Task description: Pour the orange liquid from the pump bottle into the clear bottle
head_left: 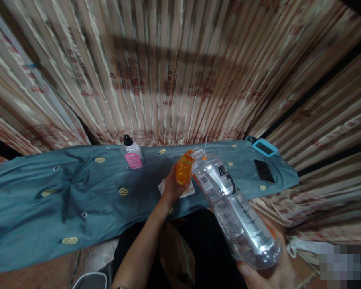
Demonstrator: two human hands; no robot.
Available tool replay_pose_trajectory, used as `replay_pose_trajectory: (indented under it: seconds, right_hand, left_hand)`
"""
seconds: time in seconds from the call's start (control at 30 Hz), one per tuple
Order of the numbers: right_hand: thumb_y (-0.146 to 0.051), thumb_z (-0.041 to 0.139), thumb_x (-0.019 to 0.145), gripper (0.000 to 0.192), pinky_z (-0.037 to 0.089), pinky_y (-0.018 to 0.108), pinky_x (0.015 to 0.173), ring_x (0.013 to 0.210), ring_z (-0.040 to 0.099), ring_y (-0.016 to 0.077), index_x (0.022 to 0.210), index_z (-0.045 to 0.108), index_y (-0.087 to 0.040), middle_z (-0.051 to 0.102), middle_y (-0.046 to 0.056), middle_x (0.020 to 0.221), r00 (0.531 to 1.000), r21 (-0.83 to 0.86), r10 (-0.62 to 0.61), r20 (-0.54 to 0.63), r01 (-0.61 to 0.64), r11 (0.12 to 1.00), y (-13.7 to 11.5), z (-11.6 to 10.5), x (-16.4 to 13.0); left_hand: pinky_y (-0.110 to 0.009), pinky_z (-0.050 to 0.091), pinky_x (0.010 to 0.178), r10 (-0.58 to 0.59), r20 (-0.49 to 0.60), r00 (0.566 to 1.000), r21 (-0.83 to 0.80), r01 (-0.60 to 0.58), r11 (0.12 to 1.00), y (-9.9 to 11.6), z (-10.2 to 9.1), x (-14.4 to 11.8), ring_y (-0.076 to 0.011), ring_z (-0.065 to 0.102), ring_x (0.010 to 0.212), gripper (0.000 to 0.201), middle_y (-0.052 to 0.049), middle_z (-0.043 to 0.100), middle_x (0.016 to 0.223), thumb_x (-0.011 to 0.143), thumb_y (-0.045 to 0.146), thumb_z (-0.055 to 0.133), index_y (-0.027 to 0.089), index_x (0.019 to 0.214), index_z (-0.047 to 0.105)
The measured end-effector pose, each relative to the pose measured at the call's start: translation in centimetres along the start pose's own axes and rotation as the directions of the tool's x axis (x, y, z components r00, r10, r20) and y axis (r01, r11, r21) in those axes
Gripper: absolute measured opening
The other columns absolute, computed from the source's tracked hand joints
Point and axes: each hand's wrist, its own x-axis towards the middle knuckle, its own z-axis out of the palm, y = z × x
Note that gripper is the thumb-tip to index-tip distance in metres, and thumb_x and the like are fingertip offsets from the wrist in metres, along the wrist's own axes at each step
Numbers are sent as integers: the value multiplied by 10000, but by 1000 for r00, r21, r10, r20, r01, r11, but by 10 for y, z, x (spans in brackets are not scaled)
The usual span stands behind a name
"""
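My left hand (172, 187) is wrapped round a small translucent orange bottle (184, 170), held above the cloth-covered table. My right hand (273, 265) grips the lower end of a large clear plastic bottle (234, 212) with a silver label and black print. The big bottle is tilted, its uncapped-looking neck pointing up and left, close against the top of the orange bottle. I cannot tell whether liquid passes between them. Below my left hand lies a white tissue (188, 193), partly hidden by the hand. A thin pale stick (205, 144) shows behind the big bottle's neck.
A bottle with a pink label and black cap (133, 156) stands left on the blue-grey cloth (69, 192). To the right lie a black phone (264, 171) and a blue-framed digital device (264, 147). Patterned curtains (174, 72) hang close behind. A white cord (90, 276) shows at bottom left.
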Motion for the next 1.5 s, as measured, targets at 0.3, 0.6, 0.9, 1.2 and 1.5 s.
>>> replay_pose_trajectory:
  seconds: [0.3, 0.6, 0.9, 1.2, 1.5]
  right_hand:
    - [-626, 735, 706, 778, 582, 338, 787, 1048, 688, 327, 1312, 547, -177, 661, 118, 1165, 1000, -2, 8, 0, -8, 1000, 3, -1, 0]
    - [-511, 825, 663, 824, 603, 345, 737, 981, 723, 333, 1363, 529, -194, 697, 105, 1128, 987, -84, -125, 98, 133, 988, 26, -14, 6]
    - [-586, 741, 716, 786, 596, 375, 803, 1055, 696, 348, 1351, 523, -178, 674, 130, 1173, 999, -55, -44, 28, 46, 997, 15, -9, 3]
    - [-640, 739, 683, 801, 584, 367, 818, 1063, 685, 343, 1314, 561, -179, 670, 116, 1153, 999, 41, 48, -13, -48, 998, -3, 0, 0]
    - [-537, 815, 666, 826, 599, 340, 773, 1043, 709, 336, 1352, 525, -179, 686, 123, 1193, 992, -3, -81, 97, 81, 997, 14, -10, 3]
  left_hand:
    - [-363, 566, 898, -27, 10, 1000, 16, 27, 1000, 5, -2, -1, -239, 712, 1008, 653, -61, 707, 1145, 686, 168, 753, 221, 1269, 464]
    - [-347, 561, 902, -17, 10, 1000, -1, 17, 1000, 5, -2, -1, -224, 709, 1007, 651, -48, 705, 1148, 687, 164, 744, 235, 1269, 461]
    - [-354, 564, 895, 4, 11, 1000, -9, -4, 1000, 3, -2, 0, -231, 706, 1015, 649, -61, 701, 1157, 689, 180, 742, 225, 1272, 461]
    - [-345, 570, 880, 9, 2, 1000, -1, -9, 1000, -2, 1, 0, -214, 709, 989, 654, -43, 701, 1136, 694, 179, 748, 240, 1279, 462]
    - [-337, 574, 882, 15, -3, 1000, 8, -15, 1000, 1, 0, 0, -221, 712, 1008, 642, -52, 701, 1160, 697, 175, 742, 231, 1275, 468]
